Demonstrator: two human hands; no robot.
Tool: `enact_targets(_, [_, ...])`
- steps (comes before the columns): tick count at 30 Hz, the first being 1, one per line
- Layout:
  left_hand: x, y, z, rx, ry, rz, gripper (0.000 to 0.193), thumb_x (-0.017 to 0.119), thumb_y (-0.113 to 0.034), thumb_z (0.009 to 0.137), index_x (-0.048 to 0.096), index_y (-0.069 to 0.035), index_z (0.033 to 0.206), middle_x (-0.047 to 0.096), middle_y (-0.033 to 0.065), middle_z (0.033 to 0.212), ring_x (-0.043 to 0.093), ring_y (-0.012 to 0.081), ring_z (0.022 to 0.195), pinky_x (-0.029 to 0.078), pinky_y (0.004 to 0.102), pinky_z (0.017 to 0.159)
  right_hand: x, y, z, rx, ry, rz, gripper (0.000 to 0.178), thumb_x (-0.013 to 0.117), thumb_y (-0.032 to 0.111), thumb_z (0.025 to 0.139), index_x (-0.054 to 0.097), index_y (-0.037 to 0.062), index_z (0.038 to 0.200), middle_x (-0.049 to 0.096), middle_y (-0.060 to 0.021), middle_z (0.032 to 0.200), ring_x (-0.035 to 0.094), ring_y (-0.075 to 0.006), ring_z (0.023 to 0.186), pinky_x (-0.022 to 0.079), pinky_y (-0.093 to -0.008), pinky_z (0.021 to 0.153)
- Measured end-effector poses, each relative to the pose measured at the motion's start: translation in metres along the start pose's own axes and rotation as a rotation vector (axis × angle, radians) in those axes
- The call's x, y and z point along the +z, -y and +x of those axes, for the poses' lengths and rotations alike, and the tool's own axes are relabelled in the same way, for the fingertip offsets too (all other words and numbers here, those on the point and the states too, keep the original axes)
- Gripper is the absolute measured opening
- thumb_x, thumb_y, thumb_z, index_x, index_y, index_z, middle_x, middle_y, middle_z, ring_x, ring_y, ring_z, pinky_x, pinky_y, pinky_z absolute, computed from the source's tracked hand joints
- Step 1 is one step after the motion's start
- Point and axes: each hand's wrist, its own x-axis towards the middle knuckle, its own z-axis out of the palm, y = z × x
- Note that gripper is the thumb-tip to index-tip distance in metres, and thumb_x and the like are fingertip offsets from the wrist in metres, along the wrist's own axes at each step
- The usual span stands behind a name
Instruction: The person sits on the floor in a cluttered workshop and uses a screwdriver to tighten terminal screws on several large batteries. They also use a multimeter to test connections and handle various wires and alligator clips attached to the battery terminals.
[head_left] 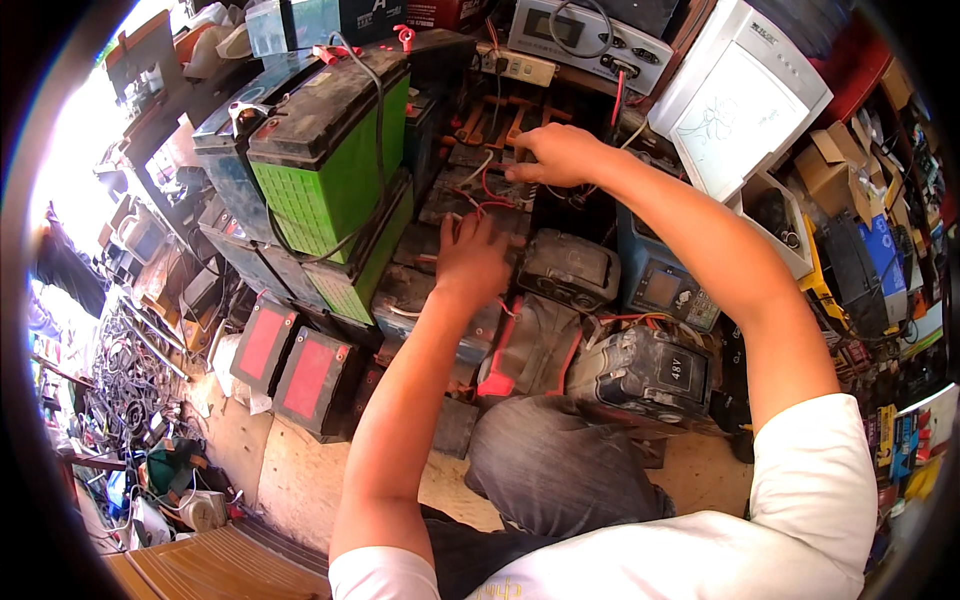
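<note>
My left hand (470,258) rests palm down on a row of dusty dark batteries (410,285), fingers spread and slightly blurred. Just beyond its fingertips, thin red and white wires (490,190) run across the battery tops. Farther back, my right hand (555,158) reaches in from the right, thumb and forefinger apart. Its forefinger tip is beside an orange handle-like part (515,122); whether they touch I cannot tell. The undersides of both hands are hidden.
Green batteries (330,190) are stacked at left, near two red-topped ones (312,375). Behind stand a power strip (518,68) and a grey meter box (590,45). A white-framed screen (745,100) leans at right. Black battery cases (640,375) sit before my knee; tangled cables (140,390) cover the far left.
</note>
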Motion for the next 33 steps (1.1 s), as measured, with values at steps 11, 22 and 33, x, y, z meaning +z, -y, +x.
enact_targets(11, [0.001, -0.001, 0.001, -0.012, 0.01, -0.009, 0.048, 0.056, -0.031, 0.086, 0.057, -0.015, 0.132, 0.043, 0.0123, 0.144, 0.032, 0.0314, 0.138, 0.016, 0.0574, 0.114, -0.002, 0.004, -0.006, -0.043, 0.066, 0.016, 0.053, 0.072, 0.041, 0.08, 0.062, 0.0069, 0.118, 0.066, -0.0186, 0.108, 0.062, -0.0373, 0.104, 0.049, -0.045, 0.087])
enact_targets(22, [0.0, 0.002, 0.002, 0.001, -0.007, -0.056, 0.048, 0.057, -0.03, 0.085, 0.057, -0.015, 0.131, 0.043, 0.012, 0.145, 0.032, 0.0317, 0.137, 0.017, 0.0588, 0.114, 0.002, 0.004, -0.009, -0.244, -0.071, 0.185, 0.054, 0.063, 0.054, 0.085, 0.066, 0.007, 0.111, 0.069, -0.0185, 0.095, 0.065, -0.0393, 0.095, 0.05, -0.0472, 0.082])
enact_targets(33, [-0.007, 0.007, 0.0, 0.05, 0.017, -0.081, 0.051, 0.056, -0.027, 0.085, 0.054, -0.016, 0.135, 0.041, 0.0147, 0.146, 0.033, 0.0343, 0.137, 0.016, 0.0564, 0.115, -0.011, 0.01, -0.017, -0.011, 0.096, 0.116, 0.053, 0.07, 0.02, 0.081, 0.051, 0.0033, 0.127, 0.057, -0.0195, 0.125, 0.055, -0.0335, 0.118, 0.046, -0.0426, 0.093])
